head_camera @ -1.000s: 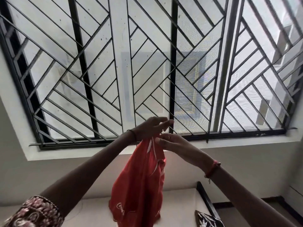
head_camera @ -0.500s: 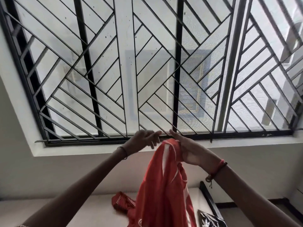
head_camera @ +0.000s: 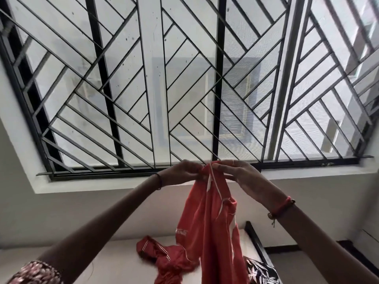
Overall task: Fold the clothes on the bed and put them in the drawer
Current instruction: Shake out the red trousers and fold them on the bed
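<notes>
We face a wide window. Its black metal grille (head_camera: pixel 217 89) of upright bars and thin diagonal rods fills the upper view, with fine mesh behind it. A white plastered ledge (head_camera: pixel 98 186) runs beneath, then a plain off-white wall (head_camera: pixel 51 212). Both forearms (head_camera: pixel 102 218) reach up across that wall, and the hanging cloth hides part of the far edge of the bed (head_camera: pixel 106 263).

Red garment (head_camera: pixel 211 218): held up before the ledge, its top gathered to a point between the two hands, the rest hanging in long soft folds. Thin, faintly glossy fabric with narrow white piping along the seams. A small white print on one panel, perhaps lettering, is too blurred to read. The lower end lies bunched on the bed, a smooth pale surface with a dark frame (head_camera: pixel 254 240) at the right.

Left hand (head_camera: pixel 180 173): fingers curled, pinching the garment's top. Right hand (head_camera: pixel 240 177): thumb and fingertips pinch the same edge, just beside the left.

A thin dark band (head_camera: pixel 159 181) circles the left wrist, a red thread bracelet (head_camera: pixel 283 208) the right. A floral sleeve (head_camera: pixel 34 272) shows at lower left. A black-and-white patterned cloth (head_camera: pixel 260 271) lies on the bed just right of the hanging garment.
</notes>
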Motion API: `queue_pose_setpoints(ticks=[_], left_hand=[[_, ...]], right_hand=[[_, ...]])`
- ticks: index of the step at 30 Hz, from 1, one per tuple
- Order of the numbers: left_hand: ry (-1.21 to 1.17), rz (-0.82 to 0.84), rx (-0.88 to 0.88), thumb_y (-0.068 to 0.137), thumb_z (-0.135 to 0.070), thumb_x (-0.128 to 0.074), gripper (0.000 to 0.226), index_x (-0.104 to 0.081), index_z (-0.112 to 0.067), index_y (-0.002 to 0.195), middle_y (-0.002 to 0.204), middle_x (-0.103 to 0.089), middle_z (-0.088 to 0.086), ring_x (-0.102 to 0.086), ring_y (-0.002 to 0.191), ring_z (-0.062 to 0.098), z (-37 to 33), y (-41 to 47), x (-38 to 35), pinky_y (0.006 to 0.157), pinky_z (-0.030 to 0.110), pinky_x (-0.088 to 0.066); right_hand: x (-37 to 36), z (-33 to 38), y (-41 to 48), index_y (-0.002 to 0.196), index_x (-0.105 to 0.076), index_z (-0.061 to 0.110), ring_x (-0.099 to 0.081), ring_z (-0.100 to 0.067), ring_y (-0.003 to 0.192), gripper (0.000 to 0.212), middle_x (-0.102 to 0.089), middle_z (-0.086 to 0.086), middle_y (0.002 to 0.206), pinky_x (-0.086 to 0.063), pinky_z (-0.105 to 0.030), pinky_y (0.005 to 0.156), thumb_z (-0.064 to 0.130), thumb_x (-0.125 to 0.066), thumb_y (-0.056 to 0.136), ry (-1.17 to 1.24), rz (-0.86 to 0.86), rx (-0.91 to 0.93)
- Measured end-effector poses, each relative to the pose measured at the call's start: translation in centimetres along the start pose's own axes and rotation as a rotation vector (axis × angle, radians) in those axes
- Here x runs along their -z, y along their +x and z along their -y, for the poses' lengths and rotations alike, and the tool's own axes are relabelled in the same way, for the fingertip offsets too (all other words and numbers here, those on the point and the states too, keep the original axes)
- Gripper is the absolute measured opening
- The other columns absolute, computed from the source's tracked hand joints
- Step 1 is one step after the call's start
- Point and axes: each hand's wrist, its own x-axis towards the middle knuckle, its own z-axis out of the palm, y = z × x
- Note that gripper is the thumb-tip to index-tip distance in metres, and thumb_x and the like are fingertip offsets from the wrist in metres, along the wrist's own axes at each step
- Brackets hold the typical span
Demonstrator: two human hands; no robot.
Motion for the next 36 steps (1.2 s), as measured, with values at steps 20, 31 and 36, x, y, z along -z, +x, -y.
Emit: queue_pose_setpoints(ticks=[20,31,36], left_hand=[[0.228,0.038,-0.068,0.079,-0.01,-0.074,0.016,-0.073,-0.002,0.093,0.092,-0.072,0.016,-0.061,0.081,0.011,-4.4,2.5,4.2,0.083,0.047,-0.052],[0.089,-0.192,-0.044,0.08,0.001,-0.069,0.045,-0.074,-0.043,0.071,0.073,-0.07,-0.017,-0.059,0.073,-0.008,-2.7,0.5,8.4,0.075,0.017,-0.05],[0.124,-0.23,-0.033,0.08,0.006,-0.066,0.055,-0.071,-0.048,0.069,0.068,-0.066,-0.027,-0.057,0.068,-0.013,-0.2,-1.1,9.4,0.068,0.005,-0.042]], right_hand=[[-0.3,-3.8,0.3,0.117,-0.068,0.013,-0.056,-0.018,0.119,0.042,-0.064,-0.005,0.124,-0.044,-0.029,0.099,0.039,-0.066,0.084,0.023,-0.014,0.341],[2.2,-10.0,-1.7,0.107,-0.067,-0.002,-0.061,-0.01,0.095,0.08,-0.068,-0.004,0.102,-0.048,-0.023,0.089,0.065,-0.072,0.064,-0.198,0.116,0.03],[4.4,-7.1,-0.4,0.087,-0.063,-0.008,-0.057,-0.005,0.072,0.038,-0.062,-0.002,0.077,-0.044,-0.016,0.068,0.022,-0.078,0.069,-0.261,0.028,0.094]])
